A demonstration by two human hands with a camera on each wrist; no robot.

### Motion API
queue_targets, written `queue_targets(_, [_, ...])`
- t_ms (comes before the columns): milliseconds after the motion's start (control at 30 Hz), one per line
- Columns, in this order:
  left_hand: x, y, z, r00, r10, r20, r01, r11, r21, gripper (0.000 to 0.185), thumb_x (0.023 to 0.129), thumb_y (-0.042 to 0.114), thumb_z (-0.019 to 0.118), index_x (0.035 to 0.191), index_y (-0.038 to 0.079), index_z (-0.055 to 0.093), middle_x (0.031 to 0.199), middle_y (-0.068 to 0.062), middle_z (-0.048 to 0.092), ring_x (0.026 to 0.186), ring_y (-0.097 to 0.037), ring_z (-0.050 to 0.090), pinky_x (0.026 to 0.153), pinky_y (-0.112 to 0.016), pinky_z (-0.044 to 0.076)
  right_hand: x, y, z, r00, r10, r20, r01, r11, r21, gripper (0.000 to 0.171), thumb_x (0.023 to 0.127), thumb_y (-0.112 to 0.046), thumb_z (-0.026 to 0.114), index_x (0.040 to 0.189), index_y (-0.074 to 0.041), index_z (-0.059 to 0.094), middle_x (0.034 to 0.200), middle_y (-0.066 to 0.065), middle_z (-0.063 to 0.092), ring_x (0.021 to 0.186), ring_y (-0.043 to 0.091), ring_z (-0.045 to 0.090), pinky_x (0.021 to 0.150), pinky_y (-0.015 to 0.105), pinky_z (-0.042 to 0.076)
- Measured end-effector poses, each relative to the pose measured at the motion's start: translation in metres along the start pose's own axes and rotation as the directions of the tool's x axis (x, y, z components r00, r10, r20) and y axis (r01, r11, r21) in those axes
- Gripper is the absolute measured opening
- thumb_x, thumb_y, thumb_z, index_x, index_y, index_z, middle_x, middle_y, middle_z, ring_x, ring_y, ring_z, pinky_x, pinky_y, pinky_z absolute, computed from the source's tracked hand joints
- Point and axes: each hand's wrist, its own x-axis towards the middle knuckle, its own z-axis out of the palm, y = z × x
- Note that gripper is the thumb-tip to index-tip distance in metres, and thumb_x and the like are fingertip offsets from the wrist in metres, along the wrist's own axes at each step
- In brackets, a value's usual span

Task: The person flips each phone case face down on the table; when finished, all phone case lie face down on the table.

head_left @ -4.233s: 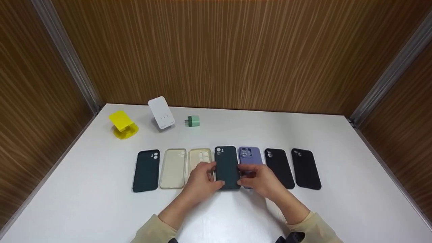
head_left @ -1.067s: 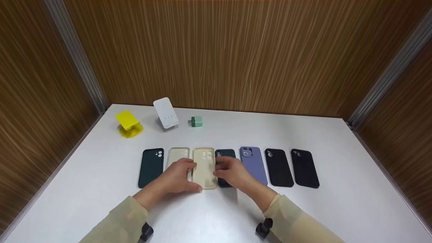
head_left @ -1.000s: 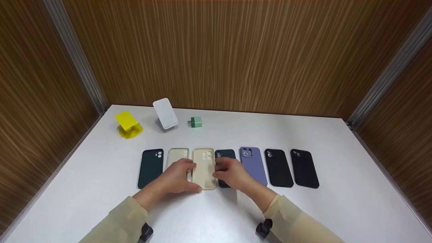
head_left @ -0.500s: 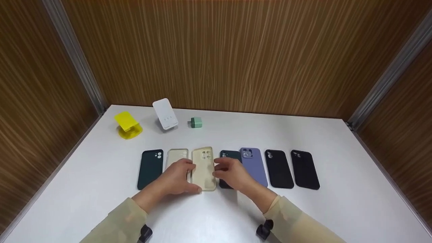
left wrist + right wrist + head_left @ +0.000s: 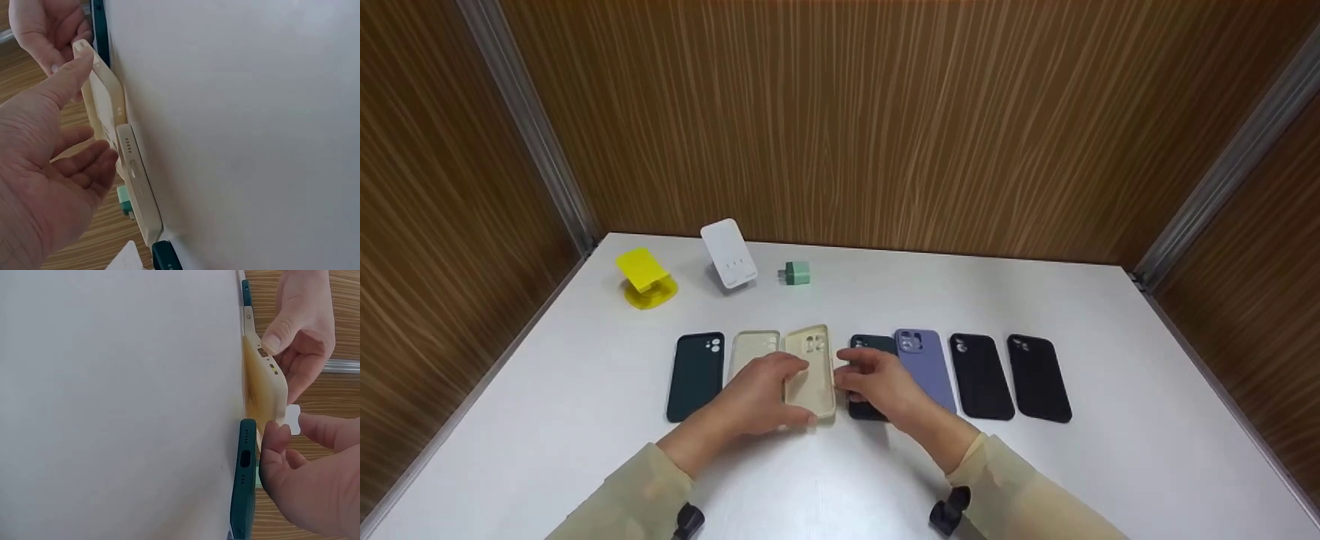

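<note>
A cream phone case [image 5: 811,386] lies hollow side up and tilted, its right side raised off the table. My left hand [image 5: 761,394] grips it at the left, the thumb at its near edge and the fingers over its left side. At the raised right edge, my right hand [image 5: 885,384] holds it with bent fingertips; the exact contact is partly hidden. In the left wrist view, the left thumb presses a corner of the cream case [image 5: 107,93]. Partly under my right hand lies a dark green case [image 5: 874,343]. A paler case [image 5: 754,345] is half covered by my left hand.
The row also holds a dark green case [image 5: 696,379] at the left, then a purple case [image 5: 926,367] and two black cases [image 5: 982,375] at the right. Behind stand a yellow phone stand [image 5: 646,277], a white stand [image 5: 729,253] and a green plug adapter [image 5: 796,273].
Earlier both hands were at the right-hand dark green case; they moved left to the cream case. Its right side has since risen, and the green case beside it has shifted right against the purple one.
</note>
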Motion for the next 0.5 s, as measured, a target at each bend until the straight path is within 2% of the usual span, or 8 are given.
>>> queue_targets(167, [0.0006,0.0057,-0.0009,0.998,-0.056,0.03,0.058,0.996,-0.066,0.074,0.078,0.026,0.096,0.139,-0.002,0.066,0.127,-0.018,0.069,0.11,-0.031,0.066,0.101,-0.051,0.053,0.0027,0.0004,0.001,0.999,0.025,0.027,-0.027,0.995,0.096,0.049,0.099,-0.003,0.07,0.145,0.01,0.056,0.112,0.014,0.073,0.089,0.014,0.067,0.078,0.029,0.056])
queue_targets(333, [-0.0005,0.0081,-0.0035,0.995,-0.074,0.067,0.085,0.981,-0.177,0.087,0.081,0.03,0.095,0.153,0.005,0.054,0.137,-0.016,0.068,0.122,-0.03,0.066,0.105,-0.05,0.052,0.0024,-0.0007,0.0018,0.996,0.043,0.076,-0.053,0.99,0.128,0.049,0.103,-0.005,0.065,0.149,0.007,0.053,0.103,0.009,0.07,0.085,0.017,0.063,0.074,0.028,0.053])
queue_targets(500, [-0.0014,0.0068,-0.0044,0.992,-0.084,0.094,0.108,0.95,-0.292,0.101,0.083,0.028,0.094,0.165,0.01,0.038,0.139,-0.016,0.066,0.129,-0.032,0.064,0.108,-0.051,0.05,0.0018,-0.0038,0.0045,0.992,0.038,0.119,-0.052,0.992,0.119,0.053,0.104,-0.008,0.064,0.153,0.004,0.05,0.1,0.009,0.07,0.086,0.018,0.066,0.075,0.029,0.056])
